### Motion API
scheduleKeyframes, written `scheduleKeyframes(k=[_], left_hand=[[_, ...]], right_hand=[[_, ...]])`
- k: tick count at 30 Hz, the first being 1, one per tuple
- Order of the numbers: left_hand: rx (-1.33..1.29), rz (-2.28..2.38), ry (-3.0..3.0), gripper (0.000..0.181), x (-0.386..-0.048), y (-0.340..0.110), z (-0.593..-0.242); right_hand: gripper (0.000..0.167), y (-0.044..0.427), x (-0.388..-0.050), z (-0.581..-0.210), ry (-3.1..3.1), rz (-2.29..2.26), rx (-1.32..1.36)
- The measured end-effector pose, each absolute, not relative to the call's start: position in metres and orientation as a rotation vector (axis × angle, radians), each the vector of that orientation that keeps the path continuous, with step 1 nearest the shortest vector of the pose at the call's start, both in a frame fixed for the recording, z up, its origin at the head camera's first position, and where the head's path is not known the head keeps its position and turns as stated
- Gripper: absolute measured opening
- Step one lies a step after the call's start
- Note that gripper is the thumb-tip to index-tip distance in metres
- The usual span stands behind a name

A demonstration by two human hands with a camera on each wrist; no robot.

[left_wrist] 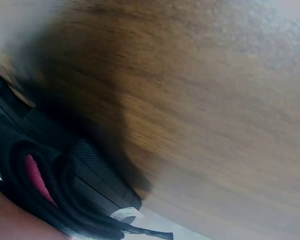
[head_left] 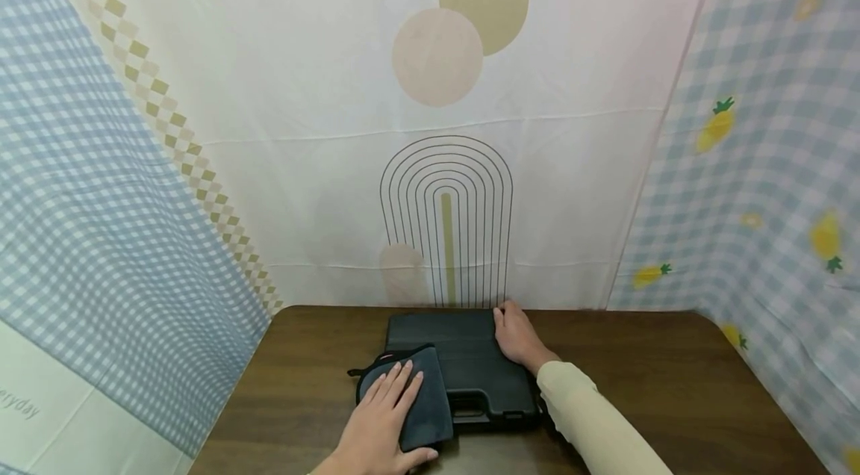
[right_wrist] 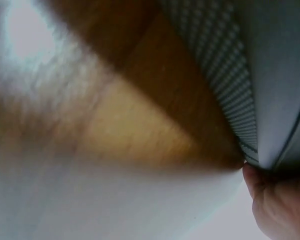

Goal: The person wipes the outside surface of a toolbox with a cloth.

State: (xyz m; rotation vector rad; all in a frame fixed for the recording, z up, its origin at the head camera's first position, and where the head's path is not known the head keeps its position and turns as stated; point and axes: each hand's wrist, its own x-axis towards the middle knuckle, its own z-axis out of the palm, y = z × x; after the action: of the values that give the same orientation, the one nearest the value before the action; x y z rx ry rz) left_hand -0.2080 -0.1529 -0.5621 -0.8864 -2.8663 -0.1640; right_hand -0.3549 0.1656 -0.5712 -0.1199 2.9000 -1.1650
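Note:
A flat black plastic carry case [head_left: 470, 355] with a handle cut-out at its near side lies on the table. On its near left part rests a folded blue-grey cloth [head_left: 432, 404] with black edging and a small loop. My left hand [head_left: 378, 419] presses on the cloth from above, fingers straight and thumb spread. In the left wrist view the folded cloth [left_wrist: 57, 212] shows a pink layer [left_wrist: 39, 179] inside its curl. My right hand [head_left: 519, 334] grips the case at its far right corner; the right wrist view shows fingers [right_wrist: 285, 205] at the end of its ribbed side.
The brown wooden table [head_left: 631, 370] extends to both sides of the case. Behind it hangs a white patterned cloth [head_left: 322, 199], with blue checked cloths at the left [head_left: 121, 184] and right [head_left: 759, 184].

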Motion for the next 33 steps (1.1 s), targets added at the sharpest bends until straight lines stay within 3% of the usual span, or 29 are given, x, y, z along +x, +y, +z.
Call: scheduleKeyframes(k=[8, 18, 25, 33], left_hand=[[-0.921, -0.173, -2.592, 0.083, -0.206, -0.158, -0.566], [-0.980, -0.316, -2.268, 0.065, -0.205, -0.156, -0.562], [-0.746, -0.466, -2.272, 0.054, -0.202, -0.162, -0.547], [-0.386, -0.994, -2.337, 0.038, -0.200, -0.164, -0.538]], right_hand=[[0.036, 0.163, -0.353, -0.569, 2.925, -1.215, -0.124], [0.053, 0.164, -0.342, -0.551, 2.958, -1.229, -0.189], [0.056, 0.173, -0.314, -0.536, 2.963, -1.353, -0.214], [0.059, 0.188, -0.287, -0.530, 2.977, -1.392, -0.228]])
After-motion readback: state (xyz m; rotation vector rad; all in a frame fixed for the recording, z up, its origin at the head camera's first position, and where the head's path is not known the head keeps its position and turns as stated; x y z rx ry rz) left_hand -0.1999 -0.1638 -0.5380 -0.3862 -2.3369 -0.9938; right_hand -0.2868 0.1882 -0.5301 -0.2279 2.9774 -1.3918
